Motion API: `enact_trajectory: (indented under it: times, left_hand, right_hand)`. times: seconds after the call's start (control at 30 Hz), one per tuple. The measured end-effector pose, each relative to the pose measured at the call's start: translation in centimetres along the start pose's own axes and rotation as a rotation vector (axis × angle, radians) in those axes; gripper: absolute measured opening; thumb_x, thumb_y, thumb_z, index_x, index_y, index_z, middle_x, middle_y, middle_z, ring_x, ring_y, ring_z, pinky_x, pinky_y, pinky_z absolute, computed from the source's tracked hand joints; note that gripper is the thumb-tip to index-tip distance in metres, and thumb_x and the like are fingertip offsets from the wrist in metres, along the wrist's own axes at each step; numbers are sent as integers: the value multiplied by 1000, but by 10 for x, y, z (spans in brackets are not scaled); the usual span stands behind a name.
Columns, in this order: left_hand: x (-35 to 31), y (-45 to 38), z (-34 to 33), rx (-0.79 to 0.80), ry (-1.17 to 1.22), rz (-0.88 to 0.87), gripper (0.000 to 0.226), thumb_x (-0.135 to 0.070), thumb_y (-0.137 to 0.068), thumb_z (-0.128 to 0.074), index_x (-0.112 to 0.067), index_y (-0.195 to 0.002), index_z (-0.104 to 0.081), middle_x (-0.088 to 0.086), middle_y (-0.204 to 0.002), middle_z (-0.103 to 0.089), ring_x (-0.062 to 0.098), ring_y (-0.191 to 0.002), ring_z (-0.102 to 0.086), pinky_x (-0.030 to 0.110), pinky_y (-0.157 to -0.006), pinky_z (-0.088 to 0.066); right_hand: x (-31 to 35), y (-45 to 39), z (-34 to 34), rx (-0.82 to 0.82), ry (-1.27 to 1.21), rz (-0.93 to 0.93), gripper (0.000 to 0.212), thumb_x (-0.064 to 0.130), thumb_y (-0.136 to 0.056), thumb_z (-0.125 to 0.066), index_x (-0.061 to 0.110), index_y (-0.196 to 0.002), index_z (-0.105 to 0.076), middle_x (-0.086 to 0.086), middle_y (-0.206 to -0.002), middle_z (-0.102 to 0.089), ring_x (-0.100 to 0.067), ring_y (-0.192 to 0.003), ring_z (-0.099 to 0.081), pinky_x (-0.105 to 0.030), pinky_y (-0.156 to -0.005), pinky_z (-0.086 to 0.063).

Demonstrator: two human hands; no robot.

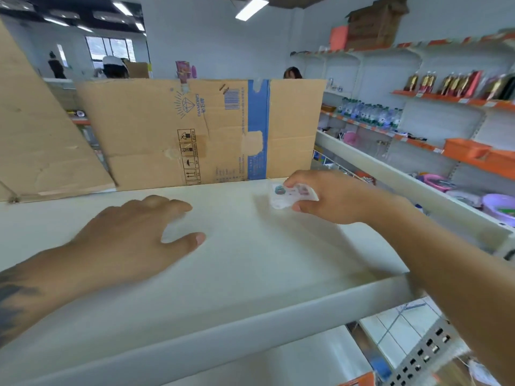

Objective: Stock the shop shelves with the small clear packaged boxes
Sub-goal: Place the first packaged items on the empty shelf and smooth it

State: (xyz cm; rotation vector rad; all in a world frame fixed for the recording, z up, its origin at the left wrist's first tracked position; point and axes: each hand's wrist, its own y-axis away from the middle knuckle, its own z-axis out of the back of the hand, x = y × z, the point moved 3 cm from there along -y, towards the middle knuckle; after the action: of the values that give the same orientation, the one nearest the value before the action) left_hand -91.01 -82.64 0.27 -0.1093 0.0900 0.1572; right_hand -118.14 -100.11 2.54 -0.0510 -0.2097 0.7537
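Behind the white shelf (250, 260) stood a flattened cardboard carton (200, 132), printed in blue with "DIAMOND", a gem outline, a barcode and handling symbols. My right hand (331, 199) pinched a small clear packaged box (289, 195) at the shelf's back right, beside the carton, its label too blurred to read; my left hand (133, 235) hovered flat, fingers loosely spread, holding nothing. I judged I was setting the box down, and next needed to let go and fetch another.
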Motion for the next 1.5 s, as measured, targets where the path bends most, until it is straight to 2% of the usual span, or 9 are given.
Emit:
enact_trajectory:
  times: [0.1,0.27,0.63,0.8,0.97,1.07,1.17,1.3,1.5]
  left_hand:
    - [-8,-2,-3,-43,16,-78,71,-85,-84,-22,-51,-146,-32,-29,-152,-39,8,-131,-48,32,-104,-41]
    - [-31,-18,-9,-36,-9,-213,77,-83,-81,-8,-48,-144,-36,-26,-152,-39,9,-133,-47,32,-106,-41]
    - [-65,-25,-5,-77,99,-387,73,-87,-79,-36,-55,-144,-31,-33,-150,-36,2,-133,-44,28,-112,-37]
    - [-28,-23,3,86,291,-270,91,-96,-52,-58,-69,-134,-30,-41,-139,-42,-12,-128,-41,30,-110,-40]
    - [-13,-32,6,83,375,-230,77,-70,-56,-80,-70,-123,-45,-33,-121,-57,-13,-106,-53,28,-95,-47]
    - [-12,-36,4,38,398,-208,62,-48,-68,-88,-63,-118,-55,-27,-113,-61,-6,-94,-56,28,-84,-48]
    - [-17,-40,3,28,556,-182,56,-56,-61,-88,-55,-111,-61,-22,-110,-66,5,-93,-62,35,-85,-53]
    - [-28,-41,7,38,831,-223,52,-60,-53,-81,-39,-99,-69,-9,-102,-76,42,-94,-63,51,-82,-54]
    - [-27,-41,13,2,989,-120,59,-56,-51,-82,-20,-98,-76,4,-96,-79,17,-83,-69,35,-80,-54]
  right_hand:
    - [-24,0,1,-45,83,-51,41,29,-101,-60,30,-141,-56,4,-140,-59,-20,-126,-53,-26,-96,-38]
    - [-52,-10,-2,-17,235,-202,45,22,-103,-48,30,-147,-50,-8,-146,-47,-32,-135,-45,-49,-110,-42]
    - [-75,-25,-5,102,284,-408,67,57,-102,-26,30,-162,-15,3,-170,-15,-36,-154,-16,-50,-123,-11]
    - [-80,-28,-14,110,164,-462,65,52,-104,-27,32,-163,-9,7,-171,-5,-38,-156,-6,-56,-124,-11]
    - [-77,-24,-13,81,132,-495,71,57,-100,-33,34,-163,-7,7,-171,-4,-40,-155,-5,-59,-122,-18]
    - [-54,-19,-1,-79,228,-380,71,56,-99,-42,30,-161,-18,0,-169,-17,-43,-150,-19,-54,-118,-28]
    - [-10,-12,10,-248,137,-66,62,47,-96,-60,27,-151,-41,0,-153,-45,-32,-138,-42,-40,-111,-39]
    - [50,2,3,-94,-321,157,52,29,-87,-77,35,-134,-58,15,-127,-63,-4,-108,-61,-6,-80,-44]
    - [78,2,-18,-40,-672,212,42,-11,-78,-64,18,-108,-69,6,-106,-69,0,-82,-63,-13,-66,-46]
